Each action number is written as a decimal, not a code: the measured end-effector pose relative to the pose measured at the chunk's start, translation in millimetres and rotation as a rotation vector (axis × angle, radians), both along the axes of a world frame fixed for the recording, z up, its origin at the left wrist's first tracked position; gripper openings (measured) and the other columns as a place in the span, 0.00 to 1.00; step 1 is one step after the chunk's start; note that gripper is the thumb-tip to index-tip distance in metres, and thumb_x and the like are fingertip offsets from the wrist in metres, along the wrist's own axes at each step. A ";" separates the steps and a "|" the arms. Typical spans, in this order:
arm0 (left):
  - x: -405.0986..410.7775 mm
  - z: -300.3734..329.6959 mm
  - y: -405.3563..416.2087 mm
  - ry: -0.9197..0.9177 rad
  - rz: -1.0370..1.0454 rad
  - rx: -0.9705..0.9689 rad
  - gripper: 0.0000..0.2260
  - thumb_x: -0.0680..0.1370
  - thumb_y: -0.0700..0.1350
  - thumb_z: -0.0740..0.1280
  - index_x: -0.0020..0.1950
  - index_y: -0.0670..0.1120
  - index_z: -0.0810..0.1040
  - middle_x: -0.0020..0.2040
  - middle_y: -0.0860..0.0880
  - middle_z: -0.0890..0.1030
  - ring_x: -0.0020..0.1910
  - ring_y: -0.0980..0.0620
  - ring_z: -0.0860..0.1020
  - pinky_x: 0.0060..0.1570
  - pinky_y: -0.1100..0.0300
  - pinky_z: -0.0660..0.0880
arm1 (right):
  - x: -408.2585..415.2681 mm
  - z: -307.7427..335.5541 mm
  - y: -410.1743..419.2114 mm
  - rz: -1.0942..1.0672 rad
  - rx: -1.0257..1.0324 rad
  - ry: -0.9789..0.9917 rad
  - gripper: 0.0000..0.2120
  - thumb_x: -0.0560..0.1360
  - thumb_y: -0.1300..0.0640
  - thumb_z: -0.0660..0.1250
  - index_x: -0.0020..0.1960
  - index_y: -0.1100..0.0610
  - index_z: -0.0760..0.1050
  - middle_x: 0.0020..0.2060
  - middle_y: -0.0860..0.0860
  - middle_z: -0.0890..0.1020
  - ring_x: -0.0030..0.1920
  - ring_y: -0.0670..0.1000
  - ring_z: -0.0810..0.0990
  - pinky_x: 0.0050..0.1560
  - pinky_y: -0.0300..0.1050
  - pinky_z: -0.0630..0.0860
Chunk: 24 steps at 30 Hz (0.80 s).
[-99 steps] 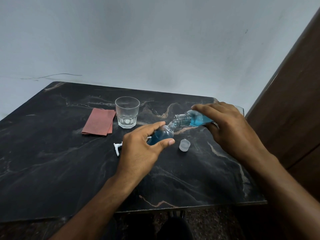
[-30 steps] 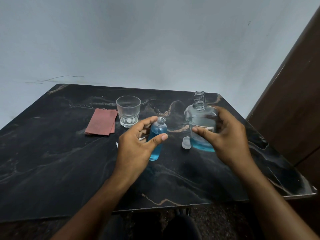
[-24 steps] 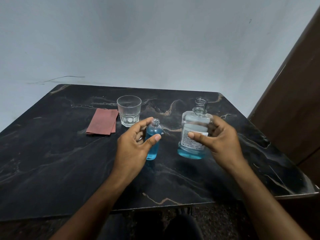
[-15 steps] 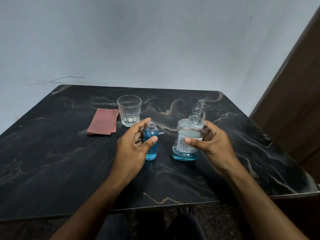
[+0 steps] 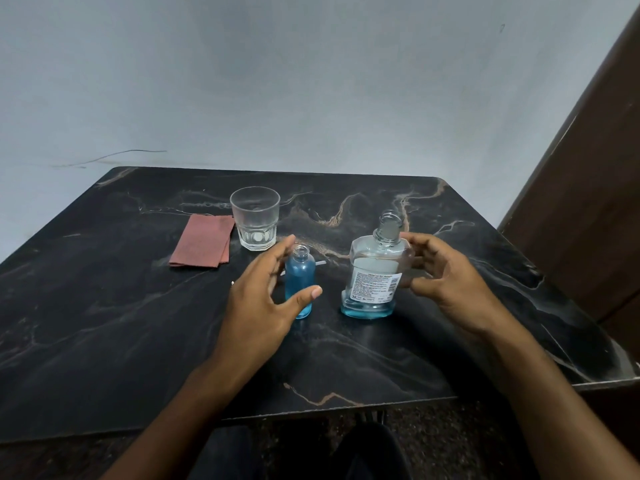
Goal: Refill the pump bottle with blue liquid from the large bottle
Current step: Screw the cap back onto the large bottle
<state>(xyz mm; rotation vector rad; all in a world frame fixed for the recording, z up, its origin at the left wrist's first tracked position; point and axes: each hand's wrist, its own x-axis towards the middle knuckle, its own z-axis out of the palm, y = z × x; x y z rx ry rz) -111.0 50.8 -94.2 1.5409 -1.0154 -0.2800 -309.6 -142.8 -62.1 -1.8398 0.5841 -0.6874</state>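
Two uncapped bottles upright on one dark marble table [image 5: 104, 323]: one small pump bottle [image 5: 300, 280], nearly full of blue liquid, and just right of it one large bottle [image 5: 375, 271] with a shallow blue layer at the bottom. Left hand [image 5: 263, 299] spread loosely around the small bottle, right hand [image 5: 446, 282] relaxed beside the large one, neither gripping. Behind: one empty glass [image 5: 255, 218], one folded reddish cloth [image 5: 202, 241].

I see a black table [image 5: 104, 323] veined with tan and white marbling. On it, beside the clear ribbed glass [image 5: 255, 218], lies a rust-red cloth [image 5: 202, 241]. Nearer me than the glass, the small bottle [image 5: 300, 280] glows blue; the large bottle [image 5: 374, 271] shows a white label and a blue base.
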 end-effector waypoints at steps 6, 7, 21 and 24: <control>-14.0 31.5 6.6 -0.468 0.176 -0.197 0.30 0.73 0.49 0.76 0.73 0.43 0.75 0.70 0.47 0.77 0.73 0.53 0.73 0.73 0.62 0.68 | 18.4 -6.0 -11.6 -0.078 -0.192 0.266 0.17 0.68 0.68 0.78 0.49 0.50 0.81 0.45 0.58 0.86 0.42 0.51 0.83 0.47 0.54 0.81; -18.5 38.3 5.1 -0.501 0.154 -0.225 0.28 0.73 0.48 0.76 0.72 0.43 0.76 0.69 0.48 0.78 0.71 0.55 0.74 0.71 0.64 0.68 | 22.6 -8.0 -13.3 -0.058 -0.212 0.320 0.17 0.67 0.67 0.79 0.50 0.50 0.81 0.46 0.60 0.86 0.43 0.53 0.84 0.48 0.57 0.81; -61.7 44.2 -46.1 -0.083 -0.035 0.013 0.35 0.74 0.48 0.77 0.78 0.52 0.68 0.72 0.57 0.75 0.70 0.62 0.73 0.69 0.67 0.68 | 21.1 -5.6 -20.3 -0.232 -0.019 0.070 0.14 0.68 0.71 0.76 0.53 0.64 0.82 0.47 0.61 0.86 0.50 0.63 0.85 0.54 0.60 0.82; -60.4 39.8 -53.1 -0.021 -0.038 0.017 0.36 0.72 0.49 0.78 0.78 0.52 0.68 0.69 0.59 0.76 0.68 0.62 0.74 0.70 0.62 0.71 | 14.6 15.3 -16.1 -0.227 0.002 -0.058 0.16 0.71 0.72 0.73 0.58 0.65 0.82 0.46 0.59 0.87 0.39 0.56 0.81 0.42 0.50 0.80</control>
